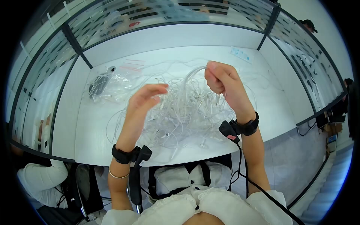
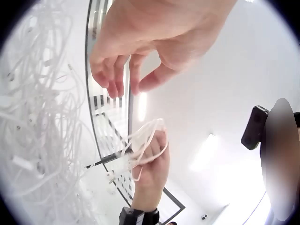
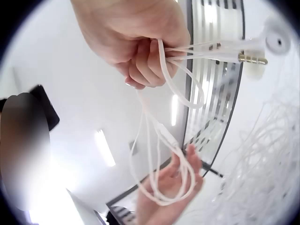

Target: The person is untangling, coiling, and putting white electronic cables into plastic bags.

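Observation:
My right hand [image 1: 226, 83] grips a bundle of white earphone cable [image 3: 161, 136], fingers curled round it. Loops of the cable hang from the fist, and a gold plug [image 3: 253, 59] and an earbud [image 3: 277, 41] stick out at its side in the right wrist view. My left hand [image 1: 140, 103] is held up at the left with loosely bent fingers and nothing in them; in the left wrist view a gap shows between thumb and fingers. Beneath both hands lies a large tangled heap of white cables [image 1: 187, 108].
The heap spreads over the white desk [image 1: 277, 120]. Clear plastic bags [image 1: 116, 84] with something dark inside lie at the back left, a blue-and-white packet [image 1: 240, 54] at the back right. Partition walls enclose the desk; a person in white [image 1: 41, 182] sits at the lower left.

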The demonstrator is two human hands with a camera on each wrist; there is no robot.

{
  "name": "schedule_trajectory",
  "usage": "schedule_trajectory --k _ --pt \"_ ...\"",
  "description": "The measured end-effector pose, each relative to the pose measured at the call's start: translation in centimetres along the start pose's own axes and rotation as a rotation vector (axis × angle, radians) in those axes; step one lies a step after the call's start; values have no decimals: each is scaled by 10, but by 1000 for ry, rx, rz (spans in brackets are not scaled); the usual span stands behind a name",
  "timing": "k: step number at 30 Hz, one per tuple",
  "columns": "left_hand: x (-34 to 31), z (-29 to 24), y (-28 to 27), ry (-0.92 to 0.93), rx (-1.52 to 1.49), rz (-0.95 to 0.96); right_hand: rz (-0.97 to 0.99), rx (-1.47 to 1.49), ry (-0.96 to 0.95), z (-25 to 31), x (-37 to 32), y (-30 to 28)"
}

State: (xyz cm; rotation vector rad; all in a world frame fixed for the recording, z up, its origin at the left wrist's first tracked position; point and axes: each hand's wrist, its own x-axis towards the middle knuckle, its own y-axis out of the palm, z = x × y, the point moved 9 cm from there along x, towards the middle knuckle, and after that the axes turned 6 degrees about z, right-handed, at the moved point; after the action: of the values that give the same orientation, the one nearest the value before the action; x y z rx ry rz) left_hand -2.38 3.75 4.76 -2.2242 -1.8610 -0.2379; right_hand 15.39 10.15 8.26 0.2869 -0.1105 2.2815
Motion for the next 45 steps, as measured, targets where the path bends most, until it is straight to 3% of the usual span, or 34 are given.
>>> schedule_trajectory --k 3,4,7,11,13,16,19,26,29,30,33,34,39,43,45 --pt "6 -33 -12 102 30 -116 0 -131 -7 2 -1 1" --pt "10 -40 -8 112 14 -55 16 -145 -12 1 -1 3" --pt "18 -54 33 199 354 59 38 -117 -17 2 -2 11" --pt "29 -21 62 -2 64 300 27 -109 -40 7 -4 15" --pt "30 -9 61 -113 -36 316 -9 -151 -38 9 -5 9" --pt "31 5 60 -206 -443 314 -46 -215 -68 7 -3 3" --pt "30 1 58 -271 -450 337 -24 -244 -99 7 -3 5" --pt "34 22 60 -1 -148 130 -19 289 71 -24 3 12" --pt "35 10 66 228 12 117 -29 490 66 -35 3 17" --pt "35 17 66 166 7 152 -6 555 63 -37 4 19" --pt "31 35 75 -93 -40 209 -181 598 120 -49 -1 16" --pt "35 42 81 -12 -232 222 -212 511 83 -46 -2 14" --pt "31 50 82 -100 -324 191 -283 178 -100 -31 -4 15" --pt "29 40 84 -141 -396 208 -256 109 -14 -31 -7 20" --pt "28 42 87 -197 -495 297 -258 101 -89 -30 -3 14"
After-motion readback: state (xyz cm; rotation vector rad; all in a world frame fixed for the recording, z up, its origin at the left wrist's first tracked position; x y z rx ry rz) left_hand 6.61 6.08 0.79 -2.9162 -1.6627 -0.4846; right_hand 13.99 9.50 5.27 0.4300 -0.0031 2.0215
